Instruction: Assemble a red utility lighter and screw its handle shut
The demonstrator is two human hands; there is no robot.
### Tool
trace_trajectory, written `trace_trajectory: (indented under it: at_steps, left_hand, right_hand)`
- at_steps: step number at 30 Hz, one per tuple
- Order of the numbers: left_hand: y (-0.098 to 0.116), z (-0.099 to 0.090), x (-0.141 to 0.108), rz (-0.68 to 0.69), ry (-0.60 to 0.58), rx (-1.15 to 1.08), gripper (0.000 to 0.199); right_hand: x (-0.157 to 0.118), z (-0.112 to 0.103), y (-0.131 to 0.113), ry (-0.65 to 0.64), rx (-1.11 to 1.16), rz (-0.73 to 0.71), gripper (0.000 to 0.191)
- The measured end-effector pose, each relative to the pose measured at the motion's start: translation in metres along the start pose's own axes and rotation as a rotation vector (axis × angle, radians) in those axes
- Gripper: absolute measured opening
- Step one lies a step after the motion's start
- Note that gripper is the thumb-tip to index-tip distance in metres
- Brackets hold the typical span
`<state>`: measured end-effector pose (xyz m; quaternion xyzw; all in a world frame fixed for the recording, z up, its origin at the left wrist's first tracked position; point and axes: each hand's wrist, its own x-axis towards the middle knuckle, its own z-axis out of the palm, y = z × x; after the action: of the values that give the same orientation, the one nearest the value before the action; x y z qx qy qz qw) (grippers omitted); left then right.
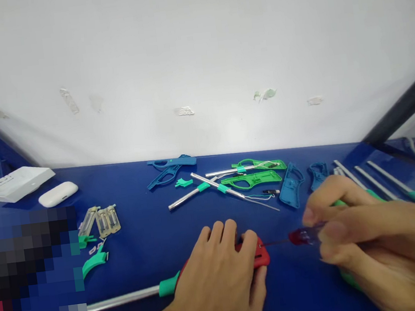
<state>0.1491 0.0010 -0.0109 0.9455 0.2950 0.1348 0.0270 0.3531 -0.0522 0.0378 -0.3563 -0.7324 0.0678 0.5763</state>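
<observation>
My left hand (pixel 221 270) is wrapped over a red-handled long-neck lighter (pixel 264 254), pressing it against the blue table. The lighter's metal tube (pixel 127 299) and its green collar (pixel 169 285) stick out to the left; most of the handle is hidden under my fingers. Between thumb and fingers, my right hand (pixel 384 239) grips a screwdriver (pixel 296 237) with a clear and red handle, slightly blurred. Its thin shaft points left, and the tip is at the end of the red handle, near a small hole. Whether it sits inside the hole I cannot tell.
Blue handle shells (pixel 291 185), green handle shells (pixel 258 179) and metal tubes (pixel 186 197) lie towards the back. Clear fuel tanks (pixel 108 221) are on the left, near a white case (pixel 58 194) and a white box (pixel 15 184). Several lighters (pixel 392 178) lie at right. A wall (pixel 196 66) stands behind.
</observation>
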Motion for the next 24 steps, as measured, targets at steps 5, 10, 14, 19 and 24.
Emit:
trace_trajectory:
  at_steps: [5, 10, 14, 19, 24]
  left_hand:
    - [0.0002, -0.0016, -0.0001, -0.001, -0.009, -0.015, 0.019]
    - [0.0008, -0.0014, -0.0007, 0.005, 0.005, -0.011, 0.019]
    - [0.0009, -0.0007, -0.0009, -0.001, -0.005, -0.016, 0.021]
    - [-0.0001, -0.0032, -0.0003, 0.008, -0.018, -0.029, 0.021]
    - [0.0, -0.0039, 0.0009, 0.002, -0.034, -0.028, 0.02]
  right_hand:
    - [-0.0059, -0.0013, 0.0008, -0.124, -0.056, 0.16, 0.051]
    - [-0.0028, 0.005, 0.0002, 0.001, -0.09, 0.094, 0.044]
    - [-0.0018, 0.0018, 0.0008, -0.047, -0.129, 0.091, 0.027]
    - [-0.0073, -0.0006, -0.0013, -0.17, 0.002, 0.212, 0.047]
    - [-0.0094, 0.0014, 0.0047, -0.082, -0.044, 0.01, 0.036]
